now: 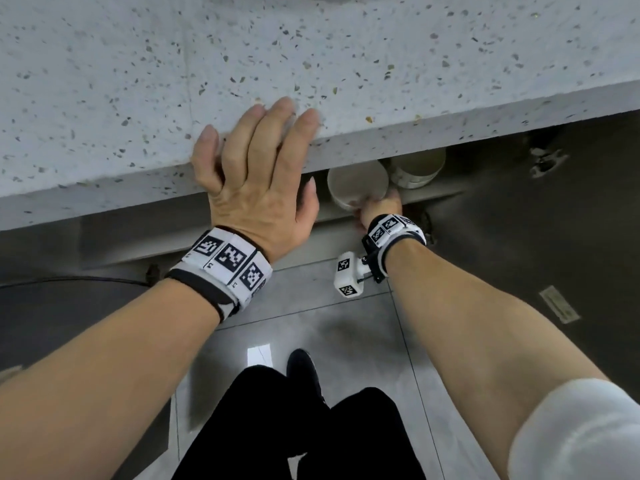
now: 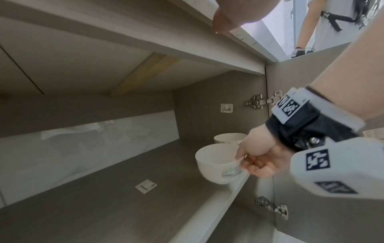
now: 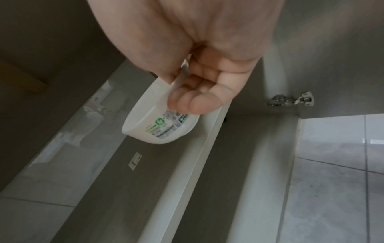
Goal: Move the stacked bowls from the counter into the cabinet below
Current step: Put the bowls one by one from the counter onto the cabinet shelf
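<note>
A white bowl (image 1: 358,183) with a printed label sits in my right hand (image 1: 377,209), which pinches its near rim, thumb inside. In the left wrist view the bowl (image 2: 216,164) is low over the front edge of the grey cabinet shelf (image 2: 104,197); I cannot tell if it touches. The right wrist view shows the bowl (image 3: 153,125) tilted under my right hand (image 3: 197,92). A second white bowl (image 1: 417,168) (image 2: 228,139) stands on the shelf just behind it. My left hand (image 1: 256,168) lies flat on the front edge of the speckled counter (image 1: 311,64), fingers straight.
The cabinet door stands open at the right, its metal hinges (image 2: 270,208) (image 3: 290,100) showing. Left of the bowls the shelf is bare apart from a small sticker (image 2: 145,186). Grey floor tiles (image 1: 311,323) and my legs lie below.
</note>
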